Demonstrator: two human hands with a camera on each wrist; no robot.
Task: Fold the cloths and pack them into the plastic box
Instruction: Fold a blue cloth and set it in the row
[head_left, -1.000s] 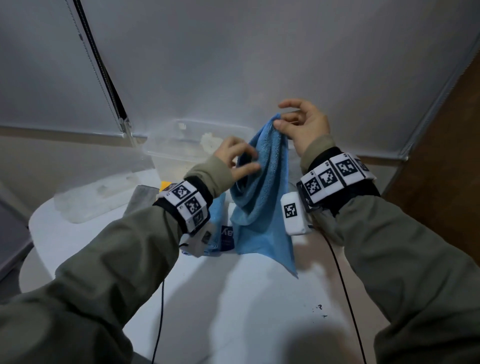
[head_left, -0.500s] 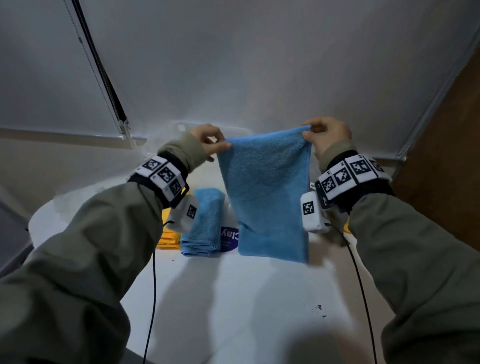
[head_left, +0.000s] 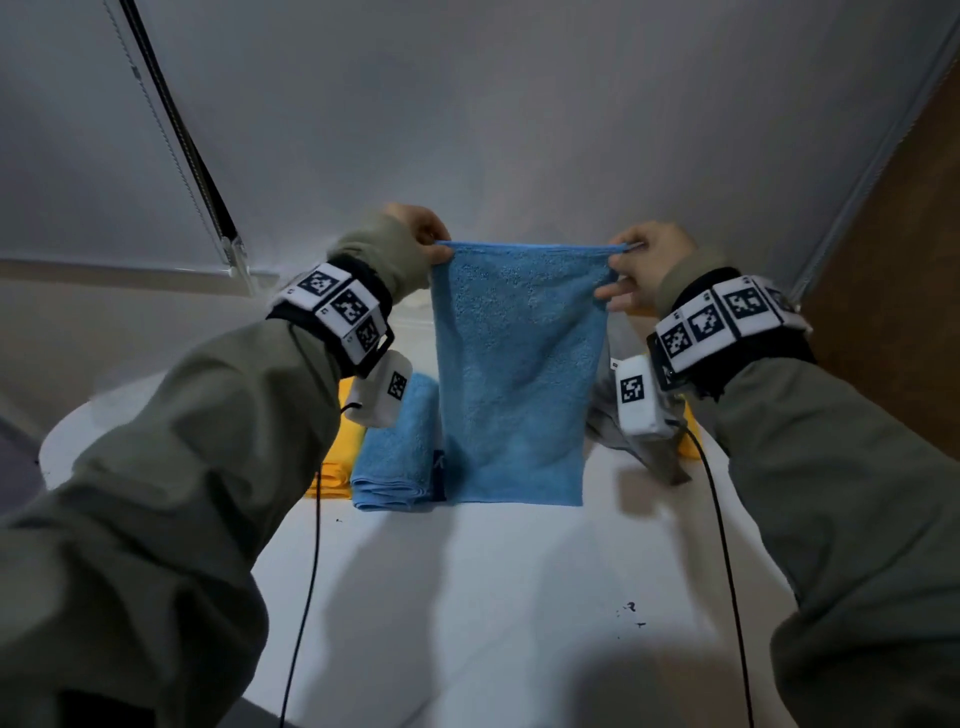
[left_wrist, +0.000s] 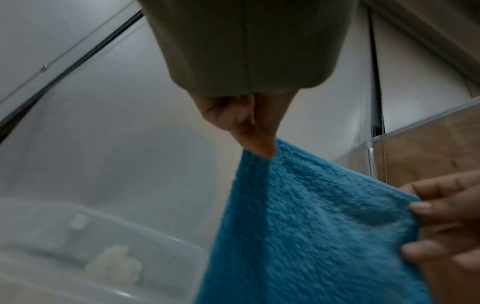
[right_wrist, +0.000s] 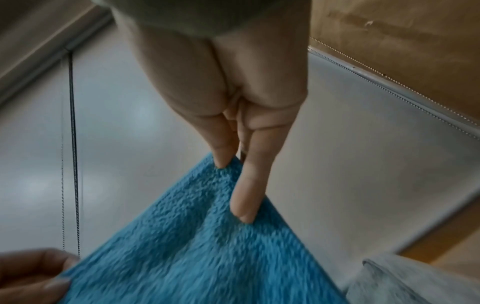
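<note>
A blue cloth (head_left: 511, 374) hangs flat and stretched in the air above the white table (head_left: 467, 613). My left hand (head_left: 423, 236) pinches its top left corner, and my right hand (head_left: 636, 265) pinches its top right corner. In the left wrist view my left hand (left_wrist: 255, 144) holds the blue cloth (left_wrist: 311, 226), with the clear plastic box (left_wrist: 109, 246) below it on the left. The right wrist view shows my right hand (right_wrist: 233, 164) pinching the blue cloth (right_wrist: 194, 246). In the head view the hanging cloth and my arms hide the box.
A folded blue cloth (head_left: 397, 447) lies on the table left of the hanging one, with a folded yellow cloth (head_left: 337, 457) beside it. A grey cloth (head_left: 634, 447) and another yellow cloth (head_left: 688, 441) lie to the right. Closed blinds (head_left: 467, 104) stand behind.
My hands have moved apart and up, spreading the bunched blue cloth until it hangs flat and taut between them.
</note>
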